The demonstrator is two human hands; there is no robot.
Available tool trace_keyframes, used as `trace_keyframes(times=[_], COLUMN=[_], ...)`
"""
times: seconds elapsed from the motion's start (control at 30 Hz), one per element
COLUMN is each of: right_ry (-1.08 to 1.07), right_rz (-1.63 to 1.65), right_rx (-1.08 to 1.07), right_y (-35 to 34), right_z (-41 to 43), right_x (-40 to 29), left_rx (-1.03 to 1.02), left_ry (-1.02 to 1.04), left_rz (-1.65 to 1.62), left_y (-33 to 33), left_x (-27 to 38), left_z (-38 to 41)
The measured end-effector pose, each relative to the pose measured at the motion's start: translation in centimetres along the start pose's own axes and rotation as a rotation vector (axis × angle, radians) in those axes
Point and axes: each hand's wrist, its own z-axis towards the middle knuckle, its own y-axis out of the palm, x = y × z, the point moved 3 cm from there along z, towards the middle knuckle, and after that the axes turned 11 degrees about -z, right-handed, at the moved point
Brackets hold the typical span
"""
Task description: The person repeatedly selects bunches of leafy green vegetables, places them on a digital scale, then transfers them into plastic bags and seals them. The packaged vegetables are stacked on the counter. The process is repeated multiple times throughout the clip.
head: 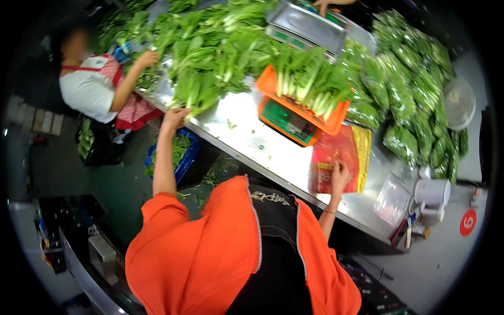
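At the table's near edge, my left hand (176, 118) has its fingers on the stem base of a leafy green (197, 96), beside a large heap of loose greens (224, 51). My right hand (341, 175) is over a red and yellow plastic bag (328, 157) lying flat on the metal table; its fingers are partly curled, and I cannot tell whether they pinch the plastic. Between my hands and farther back stands an orange digital scale (289, 120). Its orange tray (265, 84) carries a row of greens (307, 80) with pale stems.
Bagged greens (401, 86) are piled at the right. A second scale (307, 27) stands at the back, near another person's hand (325, 4). A co-worker (88, 90) stands at the left. Clear plastic bags (391, 199) and a white tape dispenser (431, 197) lie near the right end.
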Motion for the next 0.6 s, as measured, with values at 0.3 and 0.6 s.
trace_keyframes(times=[0.3,0.6], right_ry=[0.136,0.072], right_rz=[0.235,0.065], right_rx=[-0.012,0.008], right_y=[-0.6,-1.2], right_z=[-1.0,-0.7], right_x=[-0.1,-1.6], left_rx=[-0.302,-0.376], left_ry=[0.155,0.583], left_rz=[-0.601,-0.134], left_y=[5.2,24.5], left_x=[3.5,10.2], left_z=[-3.6,-5.5])
